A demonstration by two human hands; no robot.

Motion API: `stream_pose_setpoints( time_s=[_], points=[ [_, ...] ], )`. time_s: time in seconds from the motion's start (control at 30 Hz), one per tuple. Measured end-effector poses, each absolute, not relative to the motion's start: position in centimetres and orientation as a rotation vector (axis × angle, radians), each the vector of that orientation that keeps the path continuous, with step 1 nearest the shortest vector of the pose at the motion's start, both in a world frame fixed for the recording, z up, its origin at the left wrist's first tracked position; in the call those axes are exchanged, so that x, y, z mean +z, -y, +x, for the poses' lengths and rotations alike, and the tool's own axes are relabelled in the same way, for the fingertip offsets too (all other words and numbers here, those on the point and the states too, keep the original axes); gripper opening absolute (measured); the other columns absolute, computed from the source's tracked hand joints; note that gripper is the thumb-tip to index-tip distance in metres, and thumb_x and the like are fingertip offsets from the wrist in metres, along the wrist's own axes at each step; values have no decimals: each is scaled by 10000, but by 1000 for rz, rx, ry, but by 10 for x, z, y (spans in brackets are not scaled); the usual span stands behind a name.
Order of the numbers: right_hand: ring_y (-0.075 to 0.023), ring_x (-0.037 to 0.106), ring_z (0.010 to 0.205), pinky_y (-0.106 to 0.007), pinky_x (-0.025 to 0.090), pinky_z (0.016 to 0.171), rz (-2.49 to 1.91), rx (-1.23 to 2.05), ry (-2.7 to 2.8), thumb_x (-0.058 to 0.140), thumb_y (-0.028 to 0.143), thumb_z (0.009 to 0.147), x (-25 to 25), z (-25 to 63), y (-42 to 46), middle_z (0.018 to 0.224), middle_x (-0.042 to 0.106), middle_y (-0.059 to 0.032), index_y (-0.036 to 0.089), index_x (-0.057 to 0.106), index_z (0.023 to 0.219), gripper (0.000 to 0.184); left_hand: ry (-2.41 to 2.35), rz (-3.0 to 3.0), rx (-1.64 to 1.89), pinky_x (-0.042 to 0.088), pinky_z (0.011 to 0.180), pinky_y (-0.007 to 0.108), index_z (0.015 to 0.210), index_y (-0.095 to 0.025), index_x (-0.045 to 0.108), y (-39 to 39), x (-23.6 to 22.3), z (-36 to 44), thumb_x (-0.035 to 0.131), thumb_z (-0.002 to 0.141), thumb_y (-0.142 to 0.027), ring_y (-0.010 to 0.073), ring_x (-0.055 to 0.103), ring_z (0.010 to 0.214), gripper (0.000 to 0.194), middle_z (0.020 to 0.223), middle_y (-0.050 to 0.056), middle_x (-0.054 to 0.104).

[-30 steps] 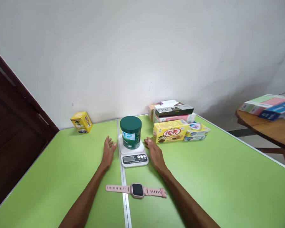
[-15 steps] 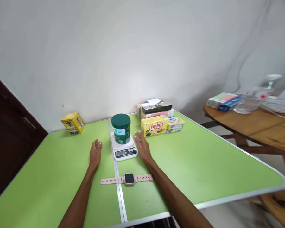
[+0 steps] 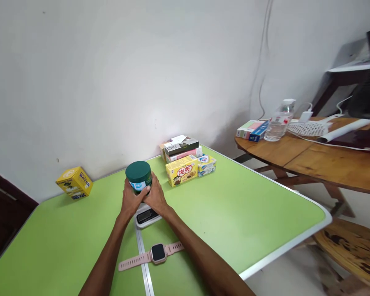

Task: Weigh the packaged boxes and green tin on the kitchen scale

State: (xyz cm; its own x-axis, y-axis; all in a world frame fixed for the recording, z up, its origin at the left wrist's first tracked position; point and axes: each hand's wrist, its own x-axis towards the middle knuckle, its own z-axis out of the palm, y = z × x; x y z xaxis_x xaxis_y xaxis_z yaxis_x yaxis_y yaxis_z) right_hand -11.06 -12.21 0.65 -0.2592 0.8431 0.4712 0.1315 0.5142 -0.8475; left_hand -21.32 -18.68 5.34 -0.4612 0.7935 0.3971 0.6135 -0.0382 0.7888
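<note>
Holds a green jar (image 3: 138, 173) between left hand (image 3: 130, 201) and right hand (image 3: 156, 196), at a white scale (image 3: 145, 216); already grasped, cannot tell whether lifted.

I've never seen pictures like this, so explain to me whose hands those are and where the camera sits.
No machine here: a person's bare hands, seen by one camera worn on the head, looking forward and down. The left hand and right hand grip a green jar at the white scale; whether it touches is hidden. Nearer on the green table lies a pink watch. Toward the wall stand a yellow box, left, and grouped boxes, right. A bottle stands on a wooden table farther right.
</note>
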Motion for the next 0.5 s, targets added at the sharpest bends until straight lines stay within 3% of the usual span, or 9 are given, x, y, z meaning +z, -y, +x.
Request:
stream_pose_setpoints(
  time_s=[0.1,0.33,0.5],
  points=[
    [-379,545,1362,-570,445,1161,-819,866,1653,704,274,698,10,-110,122,1452,563,-211,169,362,1513,890,-2159,1460,1493,554,966,513,1279,-211,548,182,61,-206,874,663,-524,348,712,1095,764,1174,138,737],
    [-345,603,1271,-507,514,1078,-813,804,1518,766,322,668,19,-35,139,1389,607,-192,182,422,1447,863,-1909,1640,1526,572,912,444,1345,-191,531,192,64,-145,909,626,-515,311,703,1064,875,1190,125,712],
    [-328,660,1139,-485,551,974,-1047,710,1420,776,422,660,10,49,138,1296,663,-162,186,463,1405,842,-1608,1726,1442,520,1040,488,1399,-197,515,170,51,-74,929,616,-495,335,639,1219,935,1309,143,659]
  ],
)
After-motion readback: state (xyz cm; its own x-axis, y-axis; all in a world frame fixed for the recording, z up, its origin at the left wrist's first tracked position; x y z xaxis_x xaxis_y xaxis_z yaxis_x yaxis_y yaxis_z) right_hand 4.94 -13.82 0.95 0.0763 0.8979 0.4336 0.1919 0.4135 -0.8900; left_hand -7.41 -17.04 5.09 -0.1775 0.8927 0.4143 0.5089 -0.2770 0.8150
